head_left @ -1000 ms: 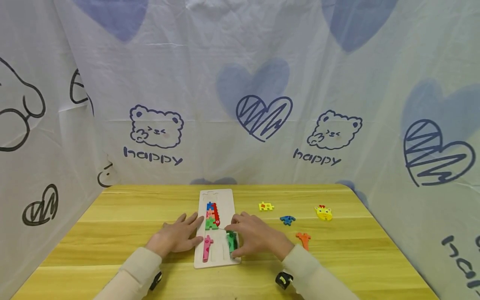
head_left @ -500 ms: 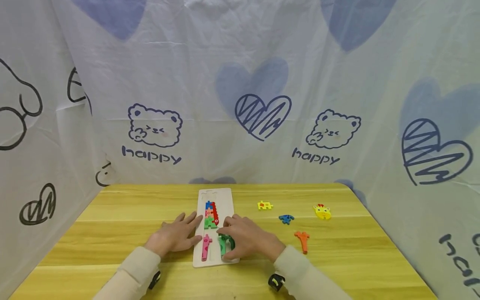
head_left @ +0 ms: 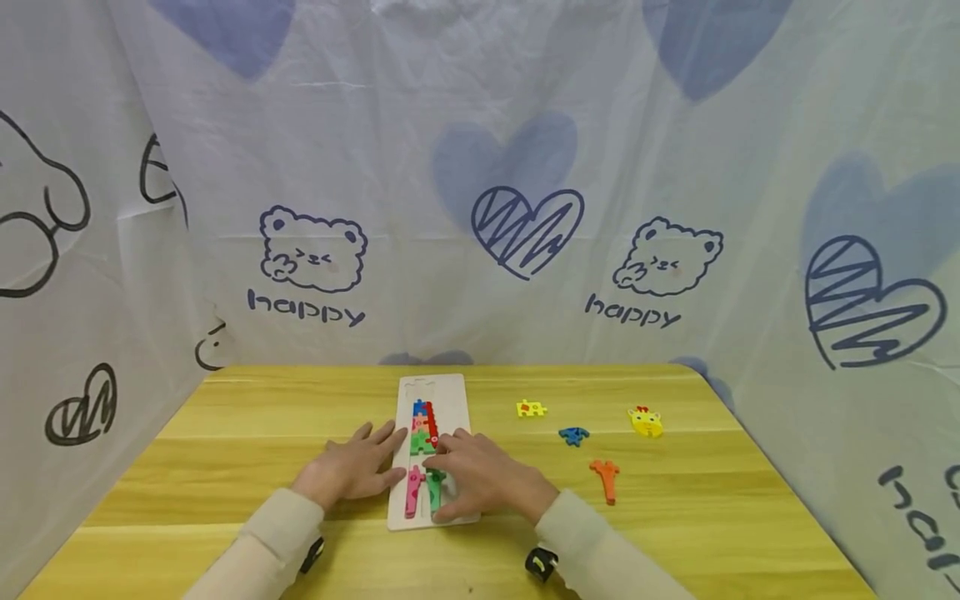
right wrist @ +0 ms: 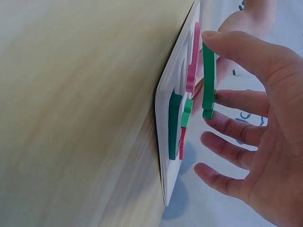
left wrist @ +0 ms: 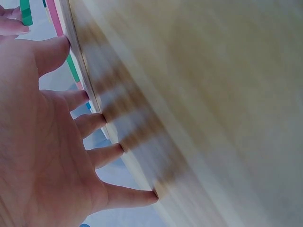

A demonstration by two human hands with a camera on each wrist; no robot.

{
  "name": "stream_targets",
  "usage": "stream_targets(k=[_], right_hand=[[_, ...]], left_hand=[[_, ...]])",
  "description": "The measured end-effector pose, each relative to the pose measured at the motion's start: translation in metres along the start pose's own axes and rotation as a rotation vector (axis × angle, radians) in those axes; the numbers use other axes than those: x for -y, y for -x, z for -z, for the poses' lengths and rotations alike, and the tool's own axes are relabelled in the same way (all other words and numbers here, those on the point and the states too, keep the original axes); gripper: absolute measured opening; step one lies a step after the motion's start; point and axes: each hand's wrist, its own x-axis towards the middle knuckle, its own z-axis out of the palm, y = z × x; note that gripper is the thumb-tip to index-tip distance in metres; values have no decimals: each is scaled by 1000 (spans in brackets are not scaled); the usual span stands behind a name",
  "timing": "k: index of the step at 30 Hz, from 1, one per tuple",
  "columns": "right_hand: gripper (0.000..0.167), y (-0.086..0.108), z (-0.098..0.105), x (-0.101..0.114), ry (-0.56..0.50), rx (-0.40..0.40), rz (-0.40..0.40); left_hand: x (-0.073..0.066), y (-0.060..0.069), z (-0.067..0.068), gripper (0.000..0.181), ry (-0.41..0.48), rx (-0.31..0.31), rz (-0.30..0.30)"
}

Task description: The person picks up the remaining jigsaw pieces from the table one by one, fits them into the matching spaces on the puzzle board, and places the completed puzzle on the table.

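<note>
A white puzzle board (head_left: 453, 400) lies on the table. My right hand (head_left: 487, 477) pinches a green puzzle piece (right wrist: 209, 75) between thumb and fingers, raised just off the board, beside a pink piece (head_left: 412, 493). In the right wrist view a dark green piece (right wrist: 174, 125) rests on the board; in the head view my right hand hides it. Blue, salmon, green and red pieces (head_left: 422, 429) fill the board's middle. My left hand (head_left: 354, 468) has its fingers spread, fingertips touching the board's left edge, also seen in the left wrist view.
Right of the board lie a yellow piece (head_left: 531, 408), a blue piece (head_left: 573, 436), an orange piece (head_left: 604, 481) and a giraffe-head piece (head_left: 646, 421). An outlined recess (head_left: 420, 389) shows at the board's far end. A printed curtain (head_left: 420, 167) stands behind the table.
My right hand has moved left across the board with the green piece, bringing it close to the pink one. The orange piece is now fully uncovered. My left hand stays put.
</note>
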Motion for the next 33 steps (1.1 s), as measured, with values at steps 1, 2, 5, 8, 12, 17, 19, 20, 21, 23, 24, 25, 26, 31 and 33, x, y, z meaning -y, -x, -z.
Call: stream_targets(k=[1,2,5,8,12,17,19,20,21,23,24,25,26,31,33], right_hand=[[71,-1,0,0,-3,-1,-2],[71,-1,0,1,-2,-1,-3],[71,-2,-1,2,7,-1,-1],[71,-4,-2,3,12,2,0],[70,-5,-2,5,17,3,3],[68,-7,-2,8,13,5,10],[68,-9,-2,8,14,6,11],[68,-9,-3,8,15,6,10],[68,-10,-3,8,17,6,10],[67,-10,-4,7,19,8,7],[67,-11,-4,7,19,10,5],[67,-11,-5,7,19,13,2],[68,-12,-6,7,17,17,-2],[69,-12,-7,7,6,35,-14],[68,-13,-6,7,0,38,-15]], left_hand=[[0,0,0,72,1,1,0],[0,0,0,72,1,2,0],[0,1,1,72,7,8,0],[0,0,1,72,7,11,-1],[0,-1,0,72,1,9,-1],[2,-2,0,72,-5,4,-6],[2,-2,0,72,-3,2,-7],[3,-2,1,72,-3,2,-7],[3,-3,1,72,-4,1,-6],[4,-3,0,72,-6,3,-3],[4,-4,0,73,-8,3,-2],[4,-4,0,73,-8,4,-2],[4,-4,-1,73,-9,5,-2],[3,-3,0,73,-5,2,-6],[3,-3,0,72,-2,3,-6]])
